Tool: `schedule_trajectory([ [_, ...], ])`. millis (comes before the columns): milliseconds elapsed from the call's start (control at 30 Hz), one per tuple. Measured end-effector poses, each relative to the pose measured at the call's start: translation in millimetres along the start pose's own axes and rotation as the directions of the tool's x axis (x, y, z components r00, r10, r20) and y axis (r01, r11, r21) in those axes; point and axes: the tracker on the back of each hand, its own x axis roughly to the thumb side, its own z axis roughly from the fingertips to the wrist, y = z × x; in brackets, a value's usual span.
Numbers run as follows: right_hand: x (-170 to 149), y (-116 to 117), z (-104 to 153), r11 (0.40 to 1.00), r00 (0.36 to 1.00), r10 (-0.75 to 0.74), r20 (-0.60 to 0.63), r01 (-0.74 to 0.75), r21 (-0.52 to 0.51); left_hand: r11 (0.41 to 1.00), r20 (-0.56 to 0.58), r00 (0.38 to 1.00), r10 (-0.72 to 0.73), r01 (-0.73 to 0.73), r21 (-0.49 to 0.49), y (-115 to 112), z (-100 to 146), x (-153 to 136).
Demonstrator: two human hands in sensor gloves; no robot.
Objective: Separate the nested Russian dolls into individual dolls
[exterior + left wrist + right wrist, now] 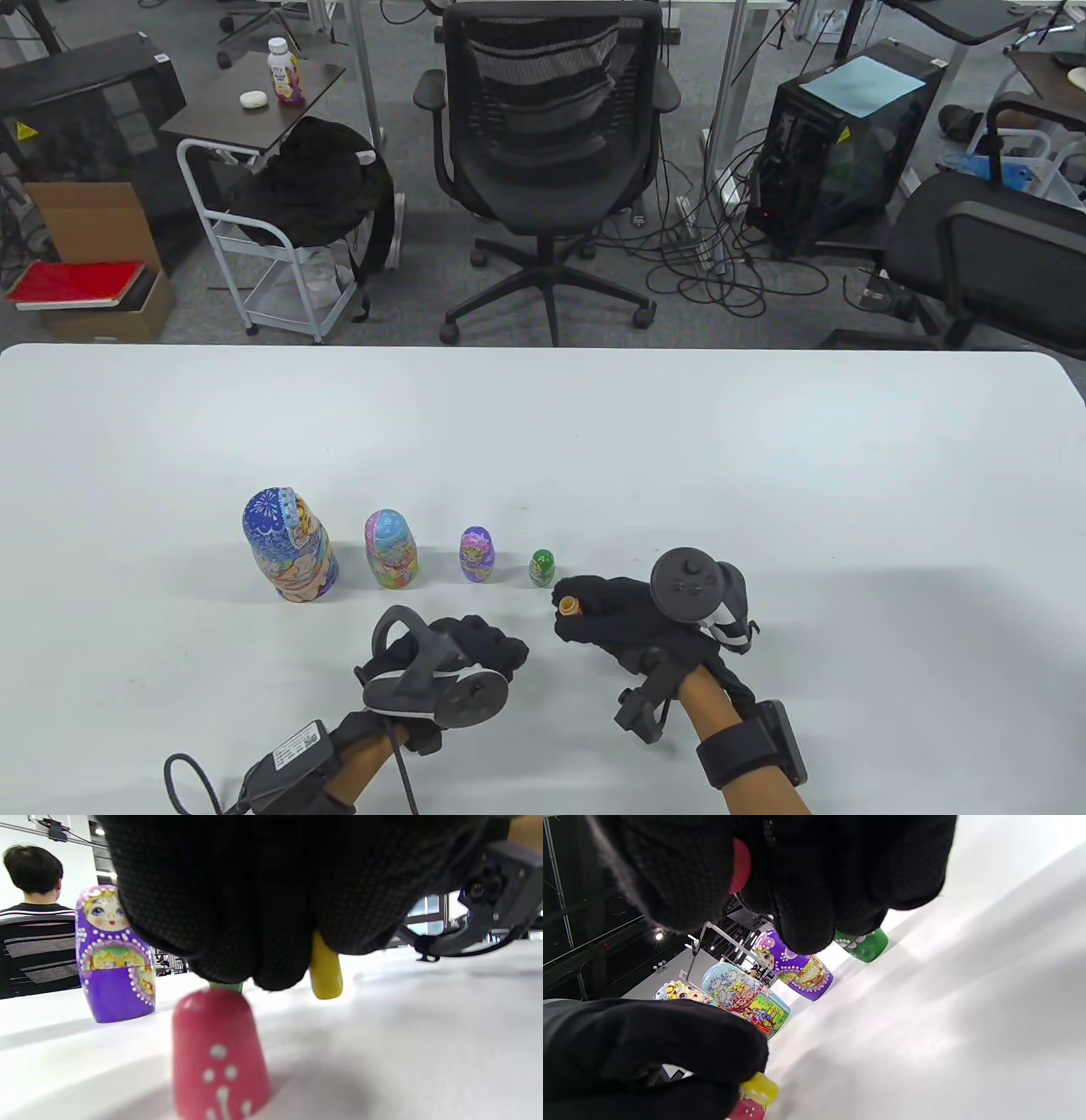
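Observation:
Four painted dolls stand in a row: a large blue one [288,543], a pink and blue one [391,550], a purple one [477,554] and a small green one [542,567]. My right hand [573,611] is just right of the green doll and grips a red doll half [740,866], whose wood-coloured rim [568,604] shows in the table view. My left hand [509,649], curled below the purple doll, holds a red doll piece [220,1052] with white dots low on the table and a tiny yellow doll [326,971] at its fingertips. The two hands are apart.
The white table [764,475] stretches wide behind and to the right of the dolls. Office chairs [551,127], a cart [280,255] and computer towers [840,144] stand on the floor beyond the table's far edge.

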Motion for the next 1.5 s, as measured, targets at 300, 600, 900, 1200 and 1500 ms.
schedule_trajectory([
  [300, 5.1, 4.3, -1.9, 1.0, 1.0, -0.014, 0.018, 0.014, 0.02, 0.999, 0.001, 1.0, 0.019, -0.019, -0.027, -9.5, -4.1, 0.7],
  [600, 5.9, 4.5, -1.5, 1.0, 1.0, -0.015, 0.022, 0.014, 0.016, 0.999, -0.038, 0.999, 0.0, -0.002, -0.048, 0.3, 1.7, -2.4],
  [900, 10.2, 12.6, -1.9, 0.999, 0.999, -0.002, 0.038, 0.001, 0.042, 0.954, -0.206, 0.976, -0.072, 0.007, -0.301, -6.4, 21.1, -23.3],
  [1200, 21.7, 25.1, -1.7, 0.997, 0.996, 0.003, 0.086, -0.009, 0.076, 0.988, -0.234, 0.972, -0.012, -0.025, -0.155, -0.3, 21.6, -32.0],
  [1500, 32.2, 41.7, -1.9, 0.992, 0.993, -0.002, 0.12, -0.013, 0.126, 0.989, -0.187, 0.975, 0.116, -0.096, 0.113, 43.0, 32.5, -25.4],
])
